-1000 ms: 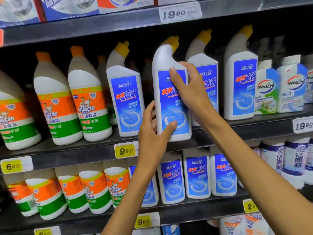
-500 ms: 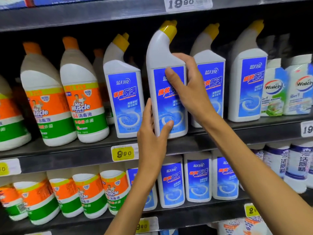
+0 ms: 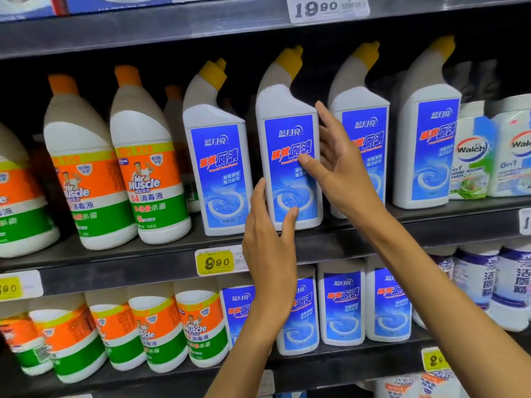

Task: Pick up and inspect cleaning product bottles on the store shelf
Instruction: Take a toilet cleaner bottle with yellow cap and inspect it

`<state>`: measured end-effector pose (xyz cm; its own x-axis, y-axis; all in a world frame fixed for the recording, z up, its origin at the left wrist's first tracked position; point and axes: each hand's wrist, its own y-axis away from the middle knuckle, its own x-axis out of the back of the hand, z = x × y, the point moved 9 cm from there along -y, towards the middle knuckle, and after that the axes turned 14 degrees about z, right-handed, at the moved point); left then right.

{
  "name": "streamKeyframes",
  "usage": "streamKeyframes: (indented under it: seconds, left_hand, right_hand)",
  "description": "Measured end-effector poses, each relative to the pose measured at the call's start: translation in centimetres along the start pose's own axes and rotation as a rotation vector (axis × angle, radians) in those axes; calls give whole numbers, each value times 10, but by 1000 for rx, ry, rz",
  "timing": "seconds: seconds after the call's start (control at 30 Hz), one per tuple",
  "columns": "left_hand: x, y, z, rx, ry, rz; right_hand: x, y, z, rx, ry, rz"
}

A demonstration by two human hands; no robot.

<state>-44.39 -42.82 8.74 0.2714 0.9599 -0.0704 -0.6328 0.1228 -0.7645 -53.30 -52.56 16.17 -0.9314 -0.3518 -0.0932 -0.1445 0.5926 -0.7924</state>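
A white toilet-cleaner bottle [image 3: 287, 133] with a blue label and a yellow angled cap stands upright on the middle shelf [image 3: 143, 268], in a row of identical bottles. My left hand [image 3: 270, 248] holds its lower left corner, with the thumb across the front of the label and the fingers along the left side. My right hand [image 3: 339, 170] is at the bottle's right side with fingers straight and spread. Only its thumb tip touches the label.
Orange-and-green Mr Muscle bottles [image 3: 149, 179] fill the shelf to the left. Walch packs [image 3: 471, 156] stand at the right. A yellow 9.90 price tag [image 3: 218, 261] sits on the shelf edge. More blue-label bottles [image 3: 342, 305] line the lower shelf. The upper shelf hangs close above the caps.
The bottle was tilted in both hands and now stands upright in its row. My right hand has let go of its upper part and spread its fingers.
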Motion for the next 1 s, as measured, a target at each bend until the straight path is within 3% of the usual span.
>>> streamKeyframes:
  seconds: [0.1, 0.43, 0.57, 0.67, 0.77, 0.87, 1.0]
  left_hand:
    - [-3, 2, 2, -67, -126, -40]
    - [-7, 4, -1, -77, -139, -22]
    - [2, 8, 11, -145, -124, 31]
    - [6, 18, 33, -276, -119, 76]
    - [-19, 26, 48, -259, 44, -120]
    - [-57, 40, 50, -94, 107, -369]
    - [-86, 47, 43, -35, -64, -391]
  right_hand:
    - [-2, -3, 8, -20, 11, 13]
    - [1, 6, 3, -20, 87, 127]
    - [27, 18, -1, -71, 82, 286]
    - [71, 17, -17, 8, 98, 484]
    - [107, 5, -24, 86, 165, 586]
    - [112, -13, -9, 53, 218, 482]
    - [95, -22, 12, 51, 266, 265]
